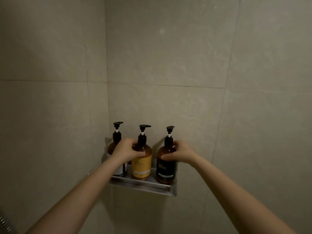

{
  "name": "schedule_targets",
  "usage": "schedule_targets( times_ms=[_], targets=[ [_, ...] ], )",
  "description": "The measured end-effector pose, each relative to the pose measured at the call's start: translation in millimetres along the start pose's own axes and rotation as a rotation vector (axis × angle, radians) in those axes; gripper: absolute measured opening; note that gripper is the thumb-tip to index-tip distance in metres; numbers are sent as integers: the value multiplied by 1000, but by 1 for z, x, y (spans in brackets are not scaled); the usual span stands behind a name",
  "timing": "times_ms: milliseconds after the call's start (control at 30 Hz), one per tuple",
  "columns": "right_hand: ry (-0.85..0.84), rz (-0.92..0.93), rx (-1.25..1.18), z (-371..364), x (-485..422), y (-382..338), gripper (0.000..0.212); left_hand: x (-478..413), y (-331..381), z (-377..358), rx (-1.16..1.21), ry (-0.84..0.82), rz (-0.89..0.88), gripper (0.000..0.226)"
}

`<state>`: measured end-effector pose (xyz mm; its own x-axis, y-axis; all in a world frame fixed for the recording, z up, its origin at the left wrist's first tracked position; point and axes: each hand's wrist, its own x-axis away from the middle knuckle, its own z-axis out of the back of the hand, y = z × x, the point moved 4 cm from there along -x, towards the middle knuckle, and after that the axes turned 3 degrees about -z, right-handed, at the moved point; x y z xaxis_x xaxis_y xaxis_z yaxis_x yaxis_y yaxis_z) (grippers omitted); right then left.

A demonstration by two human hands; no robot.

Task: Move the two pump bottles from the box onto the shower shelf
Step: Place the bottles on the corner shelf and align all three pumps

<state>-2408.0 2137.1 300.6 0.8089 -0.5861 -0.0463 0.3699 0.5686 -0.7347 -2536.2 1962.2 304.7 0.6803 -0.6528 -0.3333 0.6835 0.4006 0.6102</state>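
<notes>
Three amber pump bottles with black pumps stand upright on a metal shower shelf [145, 184] fixed in the tiled corner. My left hand [125, 150] grips the shoulder of the middle bottle, which has a yellow label [141, 168]. My right hand [180, 152] is wrapped around the right bottle, which has a black label [166, 168]. The left bottle, with a white label [116, 146], stands behind my left wrist and is partly hidden. The box is out of view.
Beige tiled walls meet in a corner behind the shelf. A ribbed metal shower hose [5, 222] shows at the bottom left edge.
</notes>
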Motion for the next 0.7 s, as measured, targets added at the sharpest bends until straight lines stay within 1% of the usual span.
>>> schedule_targets(
  times_ms=[100,233,367,500,567,600,633,667,700],
  targets=[
    [-41,13,-21,0,1,-1,71,-1,0,0,7,-22,-4,47],
    [-49,23,-15,2,2,-4,69,-3,-1,0,35,-37,5,45],
    [-68,3,-18,1,3,-3,65,-1,-2,-2,66,-51,15,50],
    [-72,-6,-24,-1,5,-4,67,1,0,-1,80,-59,31,51],
    [-69,-2,-29,-1,6,-4,67,5,3,0,73,-53,29,57],
    [-70,1,-30,-1,7,-3,66,8,4,3,85,-30,24,60],
    [-73,5,-32,-1,7,-3,66,10,6,9,105,18,18,58],
    [-76,7,-33,-2,7,-3,66,13,6,18,122,92,11,48],
    [-78,7,-33,-2,7,-3,66,17,6,29,116,187,8,33]
  ],
)
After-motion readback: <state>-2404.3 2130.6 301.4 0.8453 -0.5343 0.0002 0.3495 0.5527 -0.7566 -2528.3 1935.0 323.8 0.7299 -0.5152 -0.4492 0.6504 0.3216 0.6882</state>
